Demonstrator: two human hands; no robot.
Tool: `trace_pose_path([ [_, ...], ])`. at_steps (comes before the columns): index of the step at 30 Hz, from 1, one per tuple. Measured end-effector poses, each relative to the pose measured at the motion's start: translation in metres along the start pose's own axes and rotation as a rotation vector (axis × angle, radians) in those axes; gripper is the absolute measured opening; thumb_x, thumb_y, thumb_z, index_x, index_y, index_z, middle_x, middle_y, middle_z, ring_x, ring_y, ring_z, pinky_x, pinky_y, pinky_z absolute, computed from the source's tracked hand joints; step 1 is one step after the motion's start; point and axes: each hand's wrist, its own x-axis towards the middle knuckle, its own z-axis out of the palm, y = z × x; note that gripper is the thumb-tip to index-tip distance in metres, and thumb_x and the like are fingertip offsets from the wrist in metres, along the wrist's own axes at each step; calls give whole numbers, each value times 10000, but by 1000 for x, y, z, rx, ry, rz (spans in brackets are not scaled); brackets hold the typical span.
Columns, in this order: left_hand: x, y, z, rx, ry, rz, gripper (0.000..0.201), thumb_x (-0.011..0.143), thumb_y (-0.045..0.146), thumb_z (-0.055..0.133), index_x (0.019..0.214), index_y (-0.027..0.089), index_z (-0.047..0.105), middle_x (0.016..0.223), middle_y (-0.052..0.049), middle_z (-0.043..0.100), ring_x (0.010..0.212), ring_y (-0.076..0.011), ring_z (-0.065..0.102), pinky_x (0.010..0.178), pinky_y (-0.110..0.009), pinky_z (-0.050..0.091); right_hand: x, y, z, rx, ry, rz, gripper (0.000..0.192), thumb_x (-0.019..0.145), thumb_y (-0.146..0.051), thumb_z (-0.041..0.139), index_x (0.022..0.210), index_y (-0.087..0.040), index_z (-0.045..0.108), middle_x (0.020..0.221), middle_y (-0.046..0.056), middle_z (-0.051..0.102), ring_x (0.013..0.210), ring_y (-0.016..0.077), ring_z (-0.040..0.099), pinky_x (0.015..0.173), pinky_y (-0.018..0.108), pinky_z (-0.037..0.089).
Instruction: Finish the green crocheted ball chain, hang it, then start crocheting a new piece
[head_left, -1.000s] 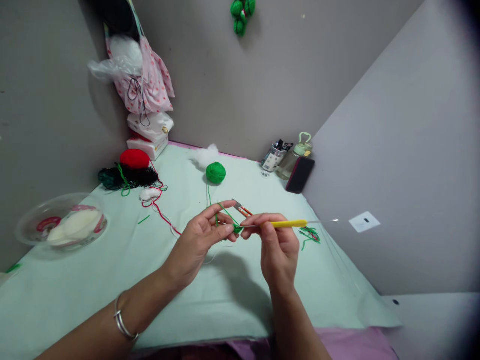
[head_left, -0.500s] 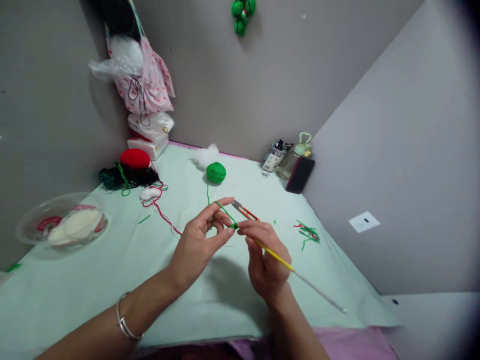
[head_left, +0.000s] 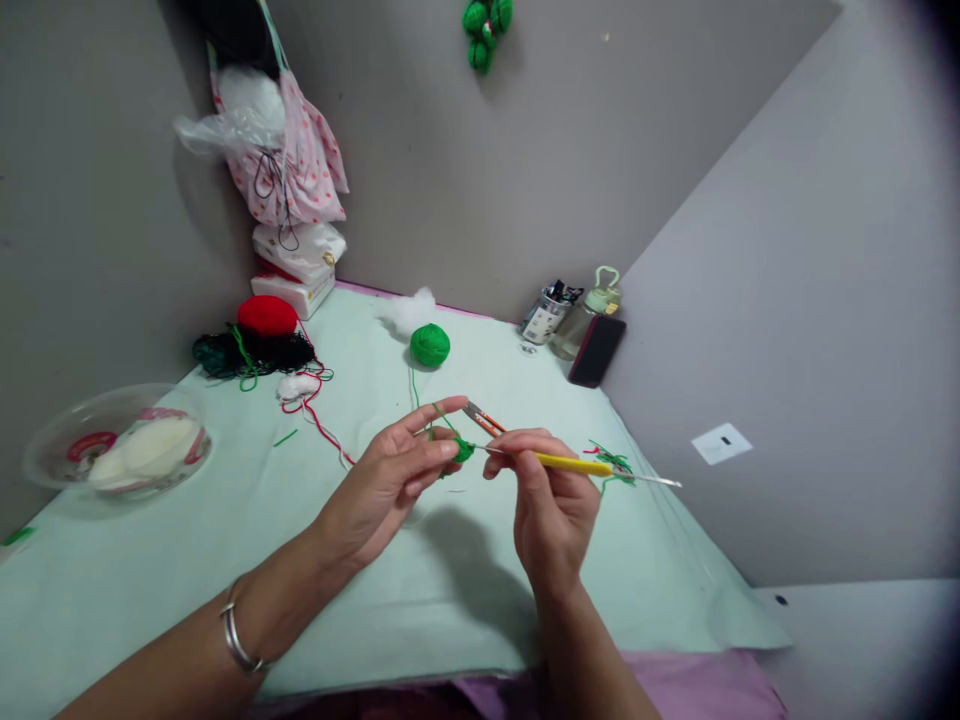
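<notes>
Since half a second ago the right hand [head_left: 551, 500] has swung the hook [head_left: 570, 463] up from pointing lower right to lying nearly level, tip at the green piece [head_left: 463, 449] at frame centre. Left hand [head_left: 390, 475] pinches that piece between thumb and fingers, index finger out with yarn over it; right hand pinches the hook's yellow grip. Behind them on the table [head_left: 225, 540]: yarn ball [head_left: 430, 344] above centre, snips [head_left: 484, 417] just beyond the fingertips.

Both forearms are bare, with a thin silver bangle [head_left: 234, 634] circling the left wrist.
</notes>
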Motion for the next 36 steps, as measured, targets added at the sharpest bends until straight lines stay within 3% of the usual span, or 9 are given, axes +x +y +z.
trace_pose_path([
  [2, -1, 0, 1, 15, 7, 25, 468, 831, 224, 786, 1291, 229, 699, 817, 56, 595, 510, -30, 234, 869, -290, 463, 2, 2, 1, 121, 34, 99, 174, 987, -229, 583, 921, -224, 744, 836, 33, 687, 650, 145, 629, 612, 320, 529],
  [4, -1, -1, 2, 49, 12, 45, 476, 820, 229, 788, 1288, 238, 701, 836, 46, 590, 523, -38, 261, 738, -255, 445, 3, 5, 1, 176, 22, 157, 166, 980, -265, 602, 902, -210, 739, 853, 37, 685, 634, 137, 627, 602, 313, 532],
  [8, -1, -5, 5, 166, -16, 110, 454, 820, 264, 787, 1269, 256, 720, 837, 11, 582, 673, -106, 418, 600, -234, 343, 2, 9, 1, 99, -60, 139, 139, 975, -291, 623, 952, -232, 747, 919, 44, 726, 705, 154, 653, 654, 329, 553],
  [13, 2, -11, 5, 171, 31, 145, 401, 796, 284, 830, 1190, 263, 758, 804, 18, 604, 745, -126, 487, 715, -260, 393, -6, 8, 4, -201, -84, -76, 197, 968, -188, 619, 1051, -287, 768, 955, 48, 730, 813, 191, 687, 699, 356, 577],
  [17, 4, -10, 3, 46, -9, 2, 439, 791, 313, 845, 1211, 230, 752, 877, -4, 671, 727, -107, 503, 781, -267, 424, -10, 6, 3, -434, -114, -304, 355, 910, -104, 674, 1162, -339, 761, 1065, 58, 726, 931, 214, 703, 769, 375, 585],
  [20, 5, -7, -1, -54, -56, -68, 372, 809, 269, 825, 1170, 191, 774, 769, 27, 621, 641, -77, 465, 929, -308, 451, -4, 5, -2, -268, -66, -152, 275, 957, -122, 612, 1093, -304, 767, 963, 41, 722, 840, 186, 686, 741, 361, 563],
  [24, 4, -5, -5, 1, -28, 9, 334, 843, 232, 782, 1177, 228, 770, 772, 34, 611, 709, -97, 519, 959, -307, 439, 4, 6, -4, 53, -19, 89, 175, 991, -217, 591, 973, -252, 762, 831, 15, 684, 675, 144, 615, 714, 356, 525],
  [28, 2, -8, 0, 137, -35, 84, 346, 827, 233, 797, 1171, 267, 770, 871, 4, 682, 868, -141, 585, 861, -274, 431, 4, 9, -2, 78, -110, 118, 150, 971, -227, 636, 980, -261, 782, 929, 34, 721, 782, 163, 640, 701, 330, 509],
  [36, 3, -8, 2, 164, 7, 119, 295, 816, 259, 807, 1111, 268, 794, 887, 8, 653, 884, -136, 572, 874, -271, 415, 4, 9, -6, 229, -68, 241, 163, 997, -270, 606, 968, -237, 764, 936, 31, 737, 744, 138, 654, 702, 301, 532],
])
